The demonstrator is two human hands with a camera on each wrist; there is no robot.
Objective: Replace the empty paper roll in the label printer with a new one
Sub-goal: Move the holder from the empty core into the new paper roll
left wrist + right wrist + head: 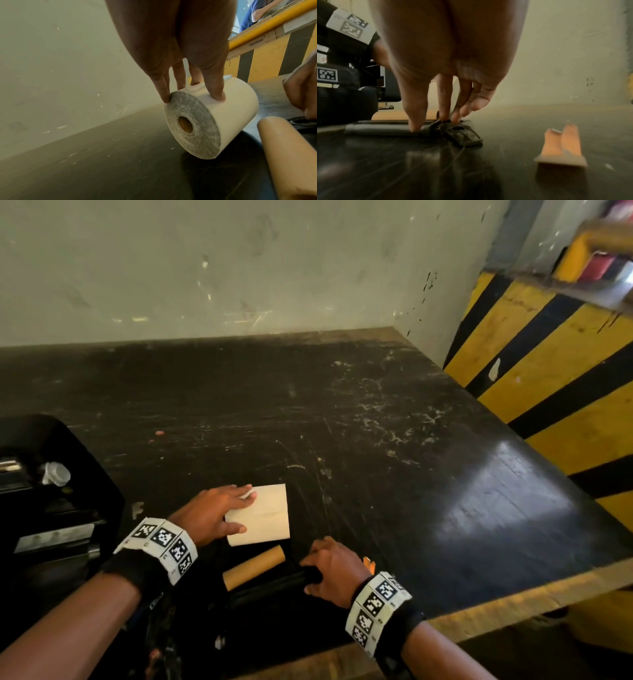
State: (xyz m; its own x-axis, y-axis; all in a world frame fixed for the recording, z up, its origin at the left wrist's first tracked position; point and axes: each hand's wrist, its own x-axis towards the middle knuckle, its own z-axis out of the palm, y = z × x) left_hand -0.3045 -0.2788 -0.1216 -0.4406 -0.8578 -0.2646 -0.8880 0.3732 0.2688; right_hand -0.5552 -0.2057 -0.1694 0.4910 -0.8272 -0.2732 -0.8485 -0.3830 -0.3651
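A new white paper roll [263,513] lies on its side on the dark worktop, and my left hand [236,511] grips it from above. In the left wrist view my fingertips [164,97] and thumb straddle the roll [223,115], whose brown core hole faces the camera. The empty brown cardboard core [255,566] lies just in front of it. A black spindle [270,585] rests beside the core, and my right hand [310,573] pinches its right end. The right wrist view shows my right hand [435,123] on the spindle [382,128] by its end piece [462,134].
The open black label printer [44,491] stands at the left edge. An orange paper scrap [561,148] lies right of my right hand. A pale wall backs the worktop [376,412]; a yellow-and-black striped barrier [548,371] bounds it on the right.
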